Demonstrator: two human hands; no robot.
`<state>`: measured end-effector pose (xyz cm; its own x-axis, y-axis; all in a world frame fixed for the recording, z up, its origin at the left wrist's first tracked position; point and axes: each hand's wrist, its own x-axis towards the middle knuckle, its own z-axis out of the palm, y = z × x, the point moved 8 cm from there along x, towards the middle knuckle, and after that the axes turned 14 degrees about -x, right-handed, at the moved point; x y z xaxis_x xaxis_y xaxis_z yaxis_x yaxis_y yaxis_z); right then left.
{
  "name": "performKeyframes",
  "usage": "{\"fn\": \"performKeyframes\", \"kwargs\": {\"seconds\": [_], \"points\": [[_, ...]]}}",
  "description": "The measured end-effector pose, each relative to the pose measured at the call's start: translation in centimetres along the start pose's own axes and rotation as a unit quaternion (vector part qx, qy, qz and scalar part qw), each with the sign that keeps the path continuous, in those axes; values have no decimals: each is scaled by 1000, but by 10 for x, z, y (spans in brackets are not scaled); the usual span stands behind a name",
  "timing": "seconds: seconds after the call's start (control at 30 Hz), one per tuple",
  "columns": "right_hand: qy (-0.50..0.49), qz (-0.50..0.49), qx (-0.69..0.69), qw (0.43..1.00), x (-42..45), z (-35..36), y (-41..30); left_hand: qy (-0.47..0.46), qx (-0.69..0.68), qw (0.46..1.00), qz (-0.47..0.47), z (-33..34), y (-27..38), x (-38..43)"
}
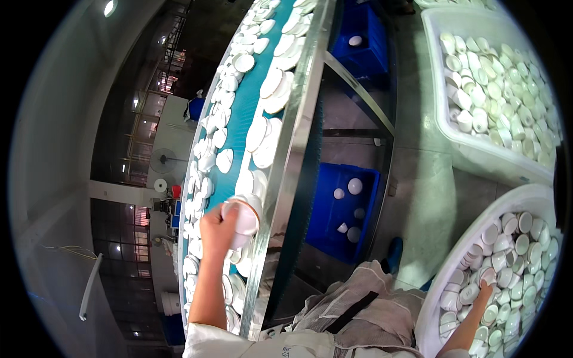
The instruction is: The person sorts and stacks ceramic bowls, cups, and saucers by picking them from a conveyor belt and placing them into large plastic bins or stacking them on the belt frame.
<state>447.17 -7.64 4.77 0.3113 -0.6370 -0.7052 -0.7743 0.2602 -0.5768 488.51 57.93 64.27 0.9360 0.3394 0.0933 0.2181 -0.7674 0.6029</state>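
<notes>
My left hand (216,230) grips a white ceramic cup (247,215) with a brown rim, its mouth tilted towards me. It is held over the near side of a green conveyor belt (241,129), above overlapping white ceramic pieces. Out to the right, my right hand (485,287) reaches into a white oval tub (441,264) heaped with white cups. Its fingers are at the rim of one small white cup (488,275) and appear closed on it. Part of that grip is too small to make out.
A metal rail (286,170) edges the belt on my side. White ceramic pieces (224,107) line the belt's far side. Below stand a blue crate (329,179) with a few pieces and another blue crate (380,40). A rectangular white tub (441,112) full of ceramics stands beyond the oval one.
</notes>
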Motion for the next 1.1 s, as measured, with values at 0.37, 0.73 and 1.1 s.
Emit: {"fn": "performKeyframes", "kwargs": {"seconds": [0.37, 0.73, 1.1], "points": [[-103, -234, -270, 928, -260, 113, -318, -239, 203, 940, -132, -20, -150, 105], [-305, -797, -484, 194, -631, 528, -607, -23, -269, 954, -127, -106, -181, 154], [-171, -668, -590, 419, -521, 634, -719, 35, -261, 949, -175, -96, -227, 168]]}}
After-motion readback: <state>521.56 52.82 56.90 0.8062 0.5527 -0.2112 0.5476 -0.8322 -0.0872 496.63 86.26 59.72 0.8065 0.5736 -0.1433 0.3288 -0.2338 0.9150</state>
